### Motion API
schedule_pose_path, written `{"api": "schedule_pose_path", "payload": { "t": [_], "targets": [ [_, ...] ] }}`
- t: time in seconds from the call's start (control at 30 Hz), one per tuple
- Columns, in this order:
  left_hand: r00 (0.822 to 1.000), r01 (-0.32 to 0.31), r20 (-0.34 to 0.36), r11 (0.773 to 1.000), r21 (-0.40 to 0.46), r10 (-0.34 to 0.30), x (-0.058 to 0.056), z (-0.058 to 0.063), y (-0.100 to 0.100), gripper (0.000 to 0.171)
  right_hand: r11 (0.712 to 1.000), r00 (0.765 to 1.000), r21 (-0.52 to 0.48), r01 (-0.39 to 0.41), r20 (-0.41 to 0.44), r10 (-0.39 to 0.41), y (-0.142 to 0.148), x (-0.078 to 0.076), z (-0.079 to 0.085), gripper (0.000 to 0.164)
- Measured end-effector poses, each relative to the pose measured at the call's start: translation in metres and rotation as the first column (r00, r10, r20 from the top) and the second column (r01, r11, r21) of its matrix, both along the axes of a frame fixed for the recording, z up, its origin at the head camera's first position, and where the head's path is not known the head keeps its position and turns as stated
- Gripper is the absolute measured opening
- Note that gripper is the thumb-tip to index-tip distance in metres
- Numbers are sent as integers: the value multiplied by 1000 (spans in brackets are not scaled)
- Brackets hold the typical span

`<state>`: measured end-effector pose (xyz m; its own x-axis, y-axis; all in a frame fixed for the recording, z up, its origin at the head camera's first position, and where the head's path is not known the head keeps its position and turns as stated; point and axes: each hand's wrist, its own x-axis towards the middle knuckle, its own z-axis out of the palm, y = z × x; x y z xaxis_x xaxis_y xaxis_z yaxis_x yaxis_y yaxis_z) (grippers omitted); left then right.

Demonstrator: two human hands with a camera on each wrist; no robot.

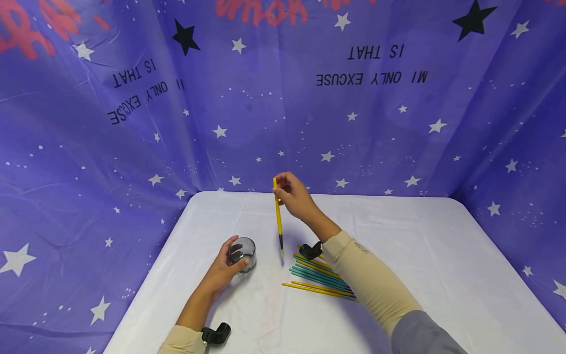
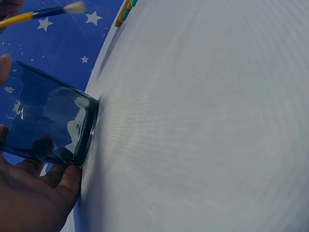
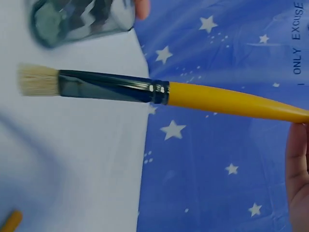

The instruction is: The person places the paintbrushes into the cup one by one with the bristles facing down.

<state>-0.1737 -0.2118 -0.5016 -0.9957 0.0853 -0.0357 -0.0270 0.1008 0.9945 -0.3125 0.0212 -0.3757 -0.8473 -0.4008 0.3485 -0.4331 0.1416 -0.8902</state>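
My left hand [image 1: 223, 273] grips a tinted clear drinking glass [image 1: 248, 255] round its side; in the left wrist view the glass [image 2: 53, 116] has its base at the white table. To the right of it, my right hand [image 1: 294, 196] pinches a yellow-handled paintbrush [image 1: 278, 211] near the handle's end. The brush hangs almost upright, pale bristles [image 3: 38, 80] downward, apart from the glass. Below my right forearm lies a bunch of yellow and green paintbrushes [image 1: 316, 278], their far ends partly hidden by the sleeve.
A white cloth covers the table [image 1: 398, 236]. Purple curtains [image 1: 283, 98] with stars and lettering stand behind it and on both sides. Each wrist wears a black camera, the left one [image 1: 216, 334] close above the tabletop.
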Motion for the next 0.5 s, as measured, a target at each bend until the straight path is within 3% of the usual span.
{"api": "schedule_pose_path", "payload": {
  "t": [0.23, 0.5],
  "targets": [
    [1000, -3, -8, 1000, -3, 3, 0, 2, 1, 79, 985, 995, -166, 41, -78, -55, -10, 7, 13, 23],
    [1000, -14, 3, 1000, 0, 14, 1, 1, 1, 78, 945, 996, -324, 49, -58, -71, -27, 12, 15, 25]
  ]
}}
